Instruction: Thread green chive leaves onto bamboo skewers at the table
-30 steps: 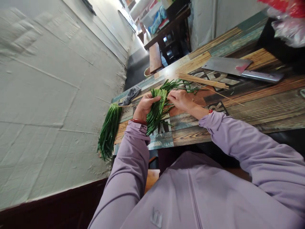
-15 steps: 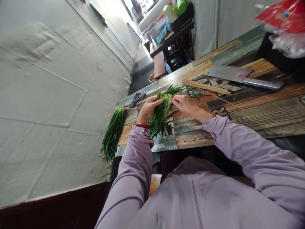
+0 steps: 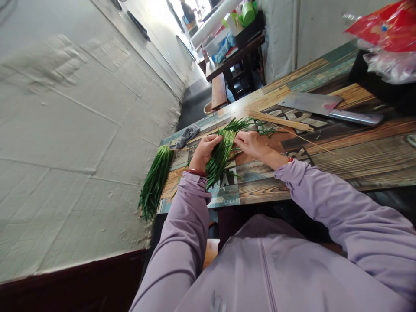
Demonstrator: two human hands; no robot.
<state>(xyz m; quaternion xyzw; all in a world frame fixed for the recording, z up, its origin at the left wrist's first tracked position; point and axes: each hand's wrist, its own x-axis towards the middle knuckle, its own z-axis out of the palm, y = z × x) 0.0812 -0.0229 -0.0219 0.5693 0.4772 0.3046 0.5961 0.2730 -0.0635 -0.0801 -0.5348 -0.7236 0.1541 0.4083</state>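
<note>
A flat bunch of green chives (image 3: 218, 158) lies on the patterned wooden table (image 3: 341, 160) in front of me. My left hand (image 3: 204, 151) curls round the bunch's left side, thumb over its top end. My right hand (image 3: 251, 144) pinches at the bunch's right edge near the cut ends, fingers closed. A second chive bunch (image 3: 155, 182) lies at the table's left end and hangs over the edge. Loose chives (image 3: 242, 124) spread beyond my hands. Both sleeves are lilac.
A bundle of bamboo skewers (image 3: 279, 120) and a cleaver (image 3: 325, 106) lie further back on the table. A grey cloth (image 3: 186, 135) sits at the far left corner. Red and clear plastic bags (image 3: 386, 39) are at the right. A dark bench and table (image 3: 227, 73) stand beyond.
The view has shifted slightly; my hands stay on the chive bunch, with the left thumb now laid further across its top.
</note>
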